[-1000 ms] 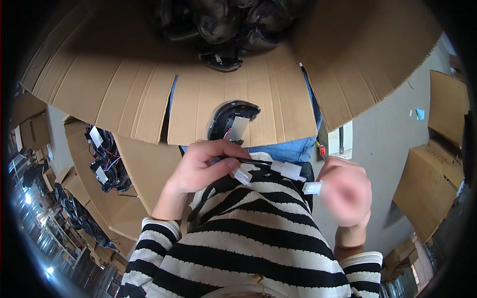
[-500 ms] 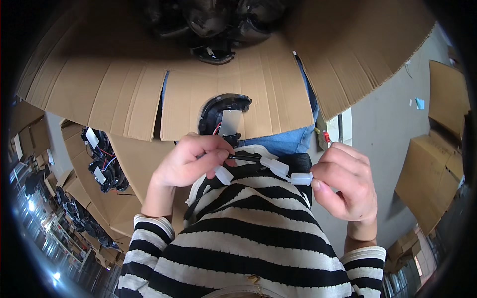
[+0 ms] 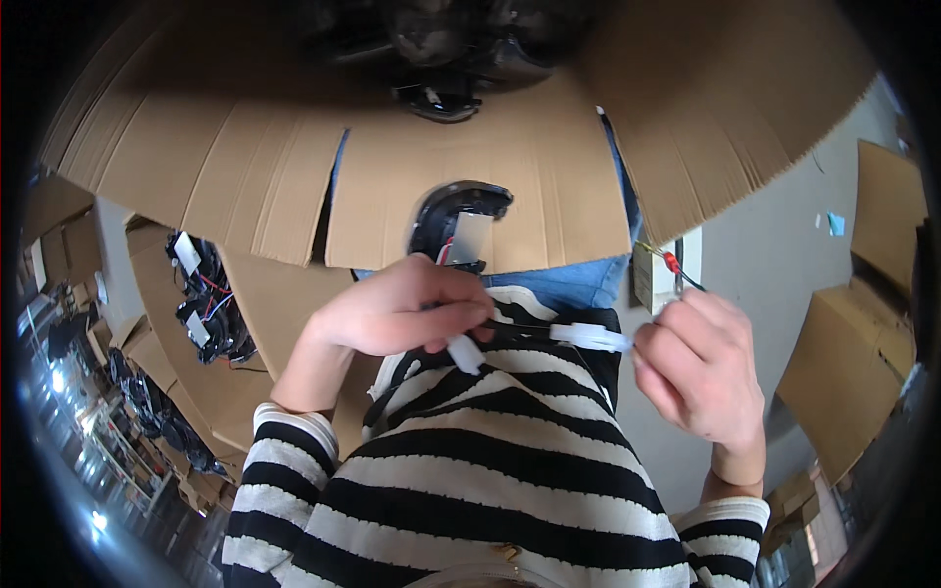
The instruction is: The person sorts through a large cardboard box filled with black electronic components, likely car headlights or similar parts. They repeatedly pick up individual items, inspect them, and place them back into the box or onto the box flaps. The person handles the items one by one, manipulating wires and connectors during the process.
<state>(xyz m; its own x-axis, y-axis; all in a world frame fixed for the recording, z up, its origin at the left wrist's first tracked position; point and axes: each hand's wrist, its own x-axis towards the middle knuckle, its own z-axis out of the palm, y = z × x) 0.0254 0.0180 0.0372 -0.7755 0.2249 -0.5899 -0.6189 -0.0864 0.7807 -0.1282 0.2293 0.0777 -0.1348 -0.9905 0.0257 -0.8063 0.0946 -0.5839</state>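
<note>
My left hand [image 3: 412,309] is closed in a pinch around a black cable [image 3: 518,329]. A white plastic connector [image 3: 578,334] sits at the cable's right end. Another white connector [image 3: 465,354] dangles below my left fingers. At the right, my right hand [image 3: 701,367] pinches a second white connector [image 3: 619,343], which lines up end to end with the cable's one. Blur hides whether they are fully joined. Beyond my left hand, a curved black lamp-like part [image 3: 441,218] with a silver plate [image 3: 470,238] and red wires rests on cardboard.
Cardboard box flaps [image 3: 549,196] spread before me, with dark glossy parts [image 3: 438,103] farther in. To the left, an open carton [image 3: 284,304] adjoins black wired parts [image 3: 221,328]. Above my right hand is a red wire joint [image 3: 671,262] by a white box [image 3: 647,279].
The two white connectors, at an angle half a second ago, now form one straight line. My hands have moved slightly right, and the view has shifted a little.
</note>
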